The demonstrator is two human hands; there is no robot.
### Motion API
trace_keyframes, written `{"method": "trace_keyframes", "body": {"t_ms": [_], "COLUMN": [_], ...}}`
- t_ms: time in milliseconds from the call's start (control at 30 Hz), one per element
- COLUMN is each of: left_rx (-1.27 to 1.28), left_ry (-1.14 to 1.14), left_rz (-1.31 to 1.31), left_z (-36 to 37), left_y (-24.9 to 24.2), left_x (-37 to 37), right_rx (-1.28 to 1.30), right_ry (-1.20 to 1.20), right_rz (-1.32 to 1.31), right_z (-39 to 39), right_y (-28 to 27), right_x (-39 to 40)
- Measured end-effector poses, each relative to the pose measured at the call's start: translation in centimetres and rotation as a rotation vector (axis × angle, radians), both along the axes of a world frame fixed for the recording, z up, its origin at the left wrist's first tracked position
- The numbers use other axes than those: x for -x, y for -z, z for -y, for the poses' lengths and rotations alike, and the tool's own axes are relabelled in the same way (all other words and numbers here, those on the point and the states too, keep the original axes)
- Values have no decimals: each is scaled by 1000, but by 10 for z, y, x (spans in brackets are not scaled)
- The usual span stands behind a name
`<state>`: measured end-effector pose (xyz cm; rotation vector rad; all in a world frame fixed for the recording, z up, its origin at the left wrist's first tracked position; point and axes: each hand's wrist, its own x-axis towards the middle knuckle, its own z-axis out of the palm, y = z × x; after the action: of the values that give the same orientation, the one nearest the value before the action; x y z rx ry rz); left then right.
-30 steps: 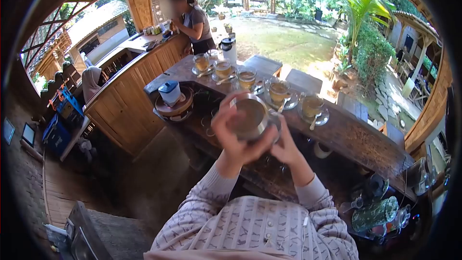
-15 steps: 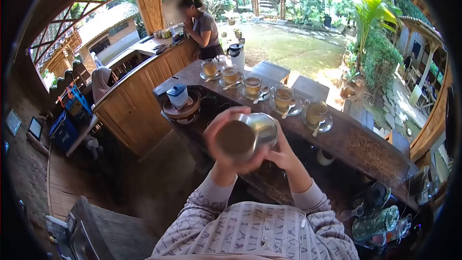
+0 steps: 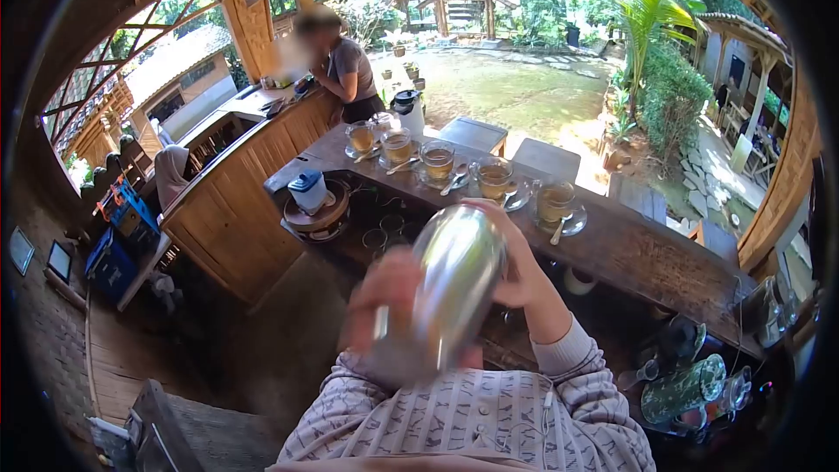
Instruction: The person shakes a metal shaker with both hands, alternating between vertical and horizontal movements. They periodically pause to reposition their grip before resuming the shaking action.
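Note:
A shiny steel cocktail shaker (image 3: 450, 275) is in front of my chest, tilted with its upper end away from me; its lower part is smeared by motion. My right hand (image 3: 517, 264) wraps around the far right side near the upper end. Against the left side, low down, my left hand (image 3: 382, 295) is blurred but its fingers curl onto the steel. Beyond the shaker, several glass cups of amber drink, such as the nearest cup (image 3: 555, 202), stand on saucers with spoons along the wooden counter (image 3: 647, 267).
A blue-lidded container (image 3: 308, 191) sits on a round wooden stand at left. A dark-topped jug (image 3: 406, 110) is behind the cups. Glass pitchers (image 3: 683, 387) crowd the lower right. Another person (image 3: 347, 70) leans on the far counter (image 3: 236, 197); a second person with a headscarf (image 3: 171, 173) is further left.
The shaker has swung from end-on to lengthwise, its lower end coming down towards my body. My left hand moved down and left with it; my right hand stayed on its side.

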<state>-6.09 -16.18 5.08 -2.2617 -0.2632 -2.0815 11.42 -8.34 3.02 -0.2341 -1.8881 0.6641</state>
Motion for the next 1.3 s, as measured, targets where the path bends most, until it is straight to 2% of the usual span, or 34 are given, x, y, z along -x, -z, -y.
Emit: {"method": "trace_keyframes", "body": {"t_ms": [67, 133, 167, 200, 233, 267, 300, 333, 400, 433, 467, 500, 533, 567, 600, 633, 667, 700, 733, 767, 800, 867, 900, 933, 1000, 1033, 1067, 1100, 1133, 1167, 1200, 1233, 1267, 1300], "left_rx": [-557, -578, -439, -191, 27, -23, 133, 257, 85, -130, -349, -577, -804, -803, -742, -682, -238, 202, 256, 132, 245, 80, 25, -28, -726, -813, -567, -313, -27, 257, 155, 331, 313, 192], "left_ry": [178, 225, 213, -37, 18, 86, 118, 110, 40, -74, -187, 83, 358, 357, 334, 309, 129, -48, -140, 43, 112, 134, 16, -103, 344, 346, 93, -151, -123, -94, 25, 89, 88, 97], "left_rz": [327, 290, 196, 139, 137, 290, 271, 341, 475, 464, 451, 555, 651, 653, 624, 597, 427, 248, 187, 350, 394, 420, 325, 230, 582, 611, 342, 72, 148, 227, 334, 368, 375, 398], "left_z": [15, 4, -11, -21, -30, -69, -81, -83, -59, -37, -19, -1, 10, 9, 8, 8, 8, 3, -30, -65, -71, -44, -17, 3, -2, -6, -8, -20, -51, -79, -86, -97, -99, -86], "left_y": [-4, 2, 3, 11, 6, 28, 26, 28, 18, 11, 3, -15, -25, -24, -20, -14, 0, 19, 22, 24, 21, 1, 3, 5, -27, -31, -13, 16, 51, 72, 29, 29, 31, 23], "left_x": [-28, -28, -26, -17, -26, -39, -38, -37, -36, -27, -21, -31, -38, -37, -35, -31, -19, -8, -16, -32, -33, -30, -14, -2, -30, -35, -10, 17, 4, -20, -38, -43, -42, -40], "right_rx": [-119, -138, 67, 271, 392, 521, 579, 581, 503, 332, 73, -184, -201, -155, -110, -111, -118, 343, 458, 571, 676, 572, 393, 401, -23, -55, -54, 99, 252, 250, 529, 809, 792, 754], "right_ry": [-127, -191, -182, -169, -198, -224, -114, -111, -158, -155, -19, 113, -17, -40, -64, 10, 84, -201, -206, -202, -199, -188, -170, -166, 83, 112, 109, 84, 57, 53, 84, 115, 111, 29], "right_rz": [2, -37, -81, -124, -186, -251, -225, -228, -274, -250, -88, 79, 51, 22, -9, -10, -8, -207, -272, -278, -283, -316, -290, -289, 28, 18, 21, -85, -191, -184, -219, -253, -245, -282], "right_z": [20, 22, 13, 2, -16, -26, -23, -20, -11, 5, 18, 31, 42, 46, 49, 39, 20, 13, -7, -15, -20, 4, 19, 33, 52, 54, 48, 34, 20, 4, -12, -16, -18, -9], "right_y": [-34, -31, -13, 8, 38, 64, 63, 62, 47, 15, -16, -40, -51, -48, -43, -31, -12, 12, 47, 60, 64, 40, 14, -9, -42, -45, -37, -19, 0, 20, 41, 43, 43, 34], "right_x": [6, 8, 5, 0, -7, -13, -14, -13, -7, -1, -2, -2, 5, 9, 13, 11, 10, 14, 7, 2, 0, 8, 11, 10, 9, 10, 10, 9, 7, -1, -11, -12, -12, -9]}}
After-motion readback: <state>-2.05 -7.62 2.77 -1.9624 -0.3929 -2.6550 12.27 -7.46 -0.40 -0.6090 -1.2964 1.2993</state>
